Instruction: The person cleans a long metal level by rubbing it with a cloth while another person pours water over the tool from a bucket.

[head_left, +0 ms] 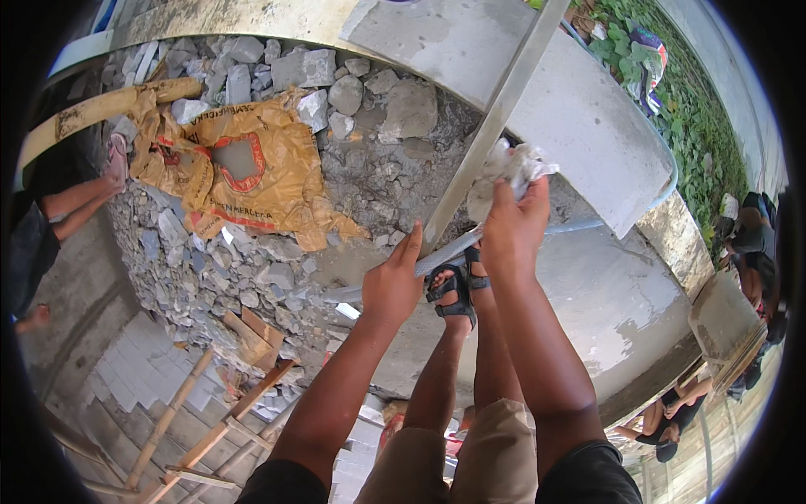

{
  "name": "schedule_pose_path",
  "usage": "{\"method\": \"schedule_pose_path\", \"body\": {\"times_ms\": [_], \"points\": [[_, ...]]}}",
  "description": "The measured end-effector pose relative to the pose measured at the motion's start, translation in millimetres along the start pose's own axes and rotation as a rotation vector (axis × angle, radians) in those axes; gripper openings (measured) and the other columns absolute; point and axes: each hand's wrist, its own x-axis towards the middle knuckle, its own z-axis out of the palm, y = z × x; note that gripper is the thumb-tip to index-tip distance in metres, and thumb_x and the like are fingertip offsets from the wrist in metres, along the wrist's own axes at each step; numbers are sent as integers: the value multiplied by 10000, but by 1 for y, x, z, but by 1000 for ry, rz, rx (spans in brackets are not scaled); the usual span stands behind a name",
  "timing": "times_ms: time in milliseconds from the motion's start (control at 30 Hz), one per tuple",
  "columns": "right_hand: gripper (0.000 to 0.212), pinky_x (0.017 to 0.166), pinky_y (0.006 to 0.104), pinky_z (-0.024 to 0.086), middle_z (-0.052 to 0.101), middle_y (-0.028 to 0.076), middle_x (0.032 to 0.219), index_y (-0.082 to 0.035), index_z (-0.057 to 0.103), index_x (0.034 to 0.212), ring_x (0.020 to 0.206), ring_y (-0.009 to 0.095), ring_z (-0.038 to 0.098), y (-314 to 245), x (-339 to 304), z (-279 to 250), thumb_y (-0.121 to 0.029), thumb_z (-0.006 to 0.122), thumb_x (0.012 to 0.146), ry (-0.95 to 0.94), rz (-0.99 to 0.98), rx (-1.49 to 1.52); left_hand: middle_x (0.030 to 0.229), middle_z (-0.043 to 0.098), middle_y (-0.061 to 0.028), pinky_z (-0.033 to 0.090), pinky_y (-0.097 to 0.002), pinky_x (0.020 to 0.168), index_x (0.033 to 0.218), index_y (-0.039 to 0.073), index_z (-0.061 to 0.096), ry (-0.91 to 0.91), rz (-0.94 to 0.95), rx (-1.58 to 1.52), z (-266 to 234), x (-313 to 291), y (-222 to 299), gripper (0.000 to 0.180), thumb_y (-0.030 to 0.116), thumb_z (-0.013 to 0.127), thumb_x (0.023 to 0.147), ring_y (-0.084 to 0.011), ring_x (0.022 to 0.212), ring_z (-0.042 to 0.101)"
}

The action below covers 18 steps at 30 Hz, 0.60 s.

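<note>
My left hand [393,281] is closed at the lower end of a long straight metal bar [495,122]. The bar slants up and to the right, over the rubble and a concrete slab. Crumpled white material [529,161], perhaps a rag or plastic, is pinched in my right hand [516,220], just right of the bar. A grey strip [449,252], maybe a flattened hose, crosses by my left hand; its course behind the fingers is hidden. My sandalled feet [449,288] stand just below it.
A torn orange-brown cement sack [252,164] lies on broken stones [243,273] to the left. Concrete slabs [588,143] lie at the upper right, edged by a pale blue hose [674,172]. A bystander's legs [84,197] show at left. Wooden poles [231,416] stand lower left; people sit at right.
</note>
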Motion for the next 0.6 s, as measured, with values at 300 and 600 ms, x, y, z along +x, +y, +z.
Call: {"method": "schedule_pose_path", "body": {"times_ms": [300,600], "points": [[445,1093,521,369,624,135,835,-38,656,753,910,315,616,-27,43,14,-423,562,956,-571,-1388,-1341,1182,695,-94,594,-400,709,1354,112,545,-52,-253,-65,36,-81,-36,668,81,755,720,-291,909,722],[610,899,439,517,715,171,936,-40,731,837,949,318,697,14,-57,61,-478,362,1048,-1374,-792,-1937,956,727,-100,587,-379,644,1140,79,610,188,-335,-71,60,-93,-36,445,136,768,728,-292,740,723]]}}
